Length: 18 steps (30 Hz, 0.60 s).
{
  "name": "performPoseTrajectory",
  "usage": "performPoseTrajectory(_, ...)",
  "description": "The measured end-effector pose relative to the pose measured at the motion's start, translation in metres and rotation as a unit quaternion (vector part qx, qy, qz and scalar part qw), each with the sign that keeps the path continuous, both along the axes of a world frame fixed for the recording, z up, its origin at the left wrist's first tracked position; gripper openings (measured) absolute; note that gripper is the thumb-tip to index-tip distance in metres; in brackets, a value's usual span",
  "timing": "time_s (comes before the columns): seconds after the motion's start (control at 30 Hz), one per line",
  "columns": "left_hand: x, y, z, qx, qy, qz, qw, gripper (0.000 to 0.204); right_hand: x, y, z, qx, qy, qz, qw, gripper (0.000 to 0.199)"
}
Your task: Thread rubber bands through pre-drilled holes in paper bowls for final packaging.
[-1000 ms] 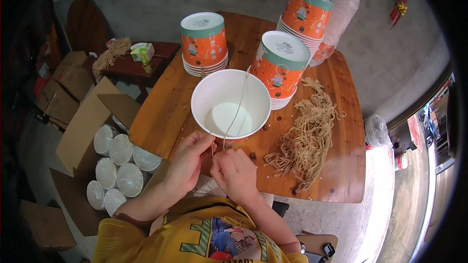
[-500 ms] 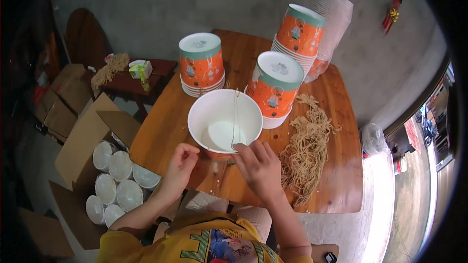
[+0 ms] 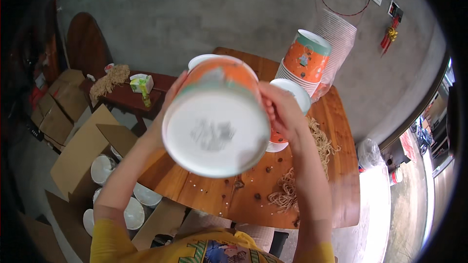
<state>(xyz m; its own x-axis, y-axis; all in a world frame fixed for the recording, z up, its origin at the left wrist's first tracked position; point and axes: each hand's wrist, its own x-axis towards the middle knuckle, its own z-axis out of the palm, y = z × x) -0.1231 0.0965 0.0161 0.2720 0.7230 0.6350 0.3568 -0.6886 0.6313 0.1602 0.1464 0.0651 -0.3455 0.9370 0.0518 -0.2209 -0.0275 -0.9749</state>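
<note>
Bucket [image 3: 215, 129], orange, green-banded, white-bottomed, in grip of left hand [image 3: 168, 97] and right hand [image 3: 284, 108]

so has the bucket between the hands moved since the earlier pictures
Yes: the bucket has been lifted up off the wooden table and tipped so its base shows.

A boxy green-and-white tissue pack [image 3: 141, 85] sits on a low dark-red wooden bench [image 3: 125, 99]; a red-and-yellow tasselled ornament [image 3: 391, 33] hangs on the rough grey wall [image 3: 195, 14].
</note>
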Motion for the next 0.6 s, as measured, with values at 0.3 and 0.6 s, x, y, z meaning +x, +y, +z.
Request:
performPoseTrajectory(0.3,-0.019,0.080,0.017,-0.020,-0.049,0.047,0.998,0.133,-0.031,0.043,0.041,0.088,0.007,-0.031,0.996,0.033)
performPoseTrajectory(0.6,-0.014,0.130,-0.002,-0.067,-0.140,0.059,0.986,0.121,-0.059,0.075,0.002,0.102,-0.070,-0.102,0.987,0.050)
